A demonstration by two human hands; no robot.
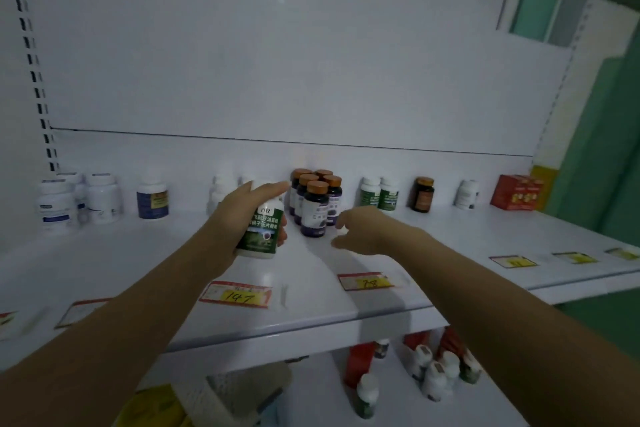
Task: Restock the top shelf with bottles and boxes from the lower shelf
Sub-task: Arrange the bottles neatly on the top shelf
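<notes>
**Q:** Which object governs the coming move, and where does it lie?

**A:** The white plastic bottle with a green label (262, 234). My left hand (239, 218) grips it, with fingers curled over the cap end and the palm against the label. It is above the white metal top shelf (138, 263), just left of the cluster of dark bottles with copper caps (316, 204).

**Q:** Its long axis?

**A:** Near upright, with the cap end tilted away from me toward the back panel and the base toward me. Whether the base touches the shelf, I cannot tell.

**Q:** The other hand?

**A:** My right hand (363, 229) holds nothing. Its fingers are loosely curled, and it sits just right of the cluster's front bottle, apart from it.

**Q:** On what relation does placement turn?

**A:** In my judgement, on the cluster. Two white bottles with similar green labels (379, 196) stand to its right, so the dark bottles lie between my bottle and its likely companions. The right hand is nearer that pair, but the left has the load. More stock stands on the lower shelf (391, 406).
</notes>
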